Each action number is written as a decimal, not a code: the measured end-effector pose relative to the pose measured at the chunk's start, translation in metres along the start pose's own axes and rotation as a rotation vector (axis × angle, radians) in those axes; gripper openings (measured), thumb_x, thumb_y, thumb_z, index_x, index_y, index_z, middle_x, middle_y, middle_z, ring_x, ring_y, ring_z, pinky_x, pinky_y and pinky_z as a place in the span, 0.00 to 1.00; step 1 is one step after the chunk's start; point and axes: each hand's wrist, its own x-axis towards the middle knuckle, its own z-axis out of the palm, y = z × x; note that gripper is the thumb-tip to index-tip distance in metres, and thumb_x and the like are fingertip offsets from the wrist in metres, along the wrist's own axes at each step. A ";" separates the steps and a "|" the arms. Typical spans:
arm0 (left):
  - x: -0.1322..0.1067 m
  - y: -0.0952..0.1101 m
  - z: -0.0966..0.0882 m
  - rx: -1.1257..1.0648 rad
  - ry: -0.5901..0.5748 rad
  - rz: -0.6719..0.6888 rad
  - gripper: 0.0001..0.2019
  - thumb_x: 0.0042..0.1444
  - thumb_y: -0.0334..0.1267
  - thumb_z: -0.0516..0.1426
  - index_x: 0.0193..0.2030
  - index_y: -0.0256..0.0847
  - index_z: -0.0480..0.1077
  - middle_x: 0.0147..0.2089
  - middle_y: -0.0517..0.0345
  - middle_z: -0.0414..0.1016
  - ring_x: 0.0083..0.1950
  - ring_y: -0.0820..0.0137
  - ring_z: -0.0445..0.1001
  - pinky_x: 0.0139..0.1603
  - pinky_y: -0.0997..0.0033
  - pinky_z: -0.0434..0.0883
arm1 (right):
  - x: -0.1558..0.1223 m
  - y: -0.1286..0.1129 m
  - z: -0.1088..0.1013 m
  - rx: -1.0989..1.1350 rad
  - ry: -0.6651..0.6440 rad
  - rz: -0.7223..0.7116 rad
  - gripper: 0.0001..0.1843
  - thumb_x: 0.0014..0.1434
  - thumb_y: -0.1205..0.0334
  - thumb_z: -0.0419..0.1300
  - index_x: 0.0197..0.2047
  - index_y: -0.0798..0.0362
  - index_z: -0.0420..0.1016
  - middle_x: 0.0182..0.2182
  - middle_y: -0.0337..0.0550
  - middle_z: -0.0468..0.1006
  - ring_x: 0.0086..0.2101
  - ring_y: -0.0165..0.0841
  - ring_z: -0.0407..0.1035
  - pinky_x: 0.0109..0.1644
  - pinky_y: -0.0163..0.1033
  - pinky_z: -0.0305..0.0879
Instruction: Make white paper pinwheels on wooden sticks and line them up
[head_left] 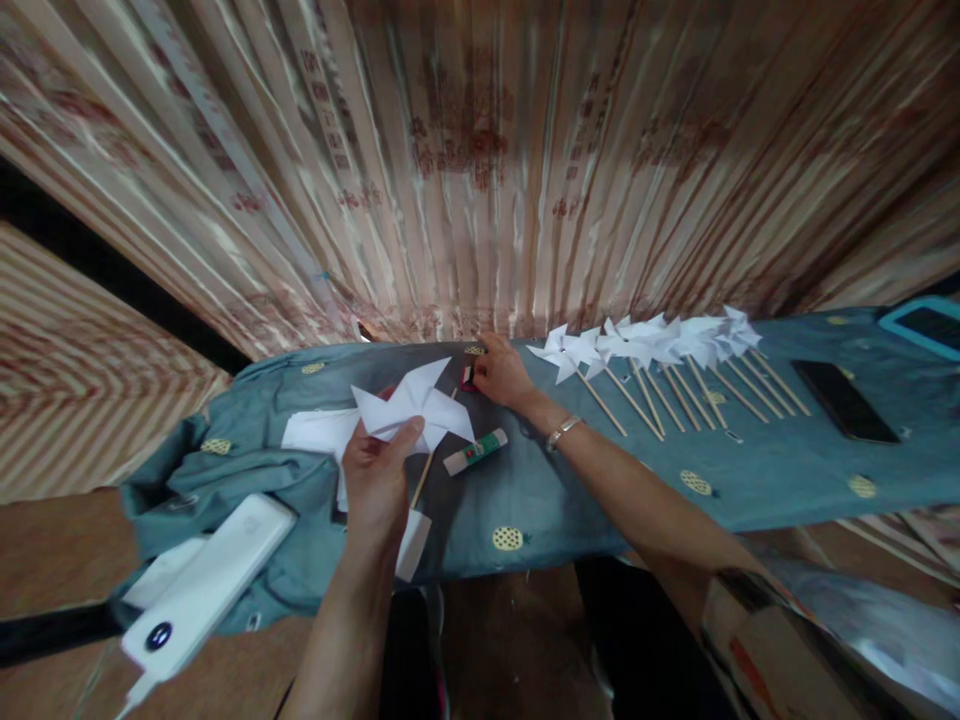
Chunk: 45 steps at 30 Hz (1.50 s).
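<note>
My left hand (379,470) pinches a white paper pinwheel (416,400) between thumb and fingers, its folded blades spread above the cloth. A thin wooden stick (423,482) runs beneath the pinwheel; whether it is joined to it I cannot tell. Beyond it, my right hand (501,372) has its curled fingers at a small red and black box (469,377) near the table's back edge. Between my hands lies a green and white glue stick (476,452). White paper sheets (319,430) sit left of my left hand, partly hidden.
Several pinwheels on sticks (652,345) lie in a row at the right, with a dark phone (846,400) beyond them. A white power bank (210,585) with a cable rests at the left front. Curtains (480,200) hang behind the cloth-covered table (555,520).
</note>
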 end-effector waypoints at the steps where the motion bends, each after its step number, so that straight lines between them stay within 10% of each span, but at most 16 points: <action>1: 0.000 0.000 0.001 -0.002 0.004 0.004 0.23 0.36 0.35 0.70 0.43 0.36 0.75 0.37 0.56 0.80 0.41 0.66 0.78 0.50 0.65 0.71 | -0.001 0.003 0.000 0.036 0.023 0.011 0.08 0.47 0.74 0.59 0.25 0.55 0.78 0.60 0.53 0.69 0.63 0.46 0.55 0.66 0.52 0.52; 19: -0.006 -0.003 0.013 -0.047 -0.054 -0.006 0.27 0.35 0.36 0.71 0.47 0.37 0.74 0.33 0.58 0.80 0.37 0.69 0.77 0.44 0.68 0.71 | -0.064 0.021 -0.022 0.600 0.191 0.307 0.06 0.48 0.61 0.62 0.22 0.51 0.76 0.48 0.48 0.79 0.61 0.44 0.62 0.64 0.50 0.54; 29: -0.015 -0.016 0.026 -0.027 -0.115 -0.042 0.27 0.35 0.35 0.70 0.46 0.37 0.74 0.34 0.58 0.80 0.36 0.69 0.77 0.43 0.66 0.72 | -0.163 0.002 -0.068 -0.055 -0.272 0.087 0.06 0.41 0.74 0.61 0.21 0.53 0.73 0.58 0.55 0.70 0.62 0.49 0.59 0.61 0.56 0.58; 45: -0.039 -0.043 0.056 0.046 -0.216 -0.056 0.22 0.37 0.34 0.69 0.43 0.39 0.76 0.36 0.57 0.80 0.36 0.70 0.77 0.41 0.71 0.72 | -0.184 -0.004 -0.058 -0.158 -0.106 0.111 0.06 0.54 0.72 0.57 0.33 0.56 0.75 0.64 0.60 0.61 0.66 0.48 0.48 0.62 0.55 0.57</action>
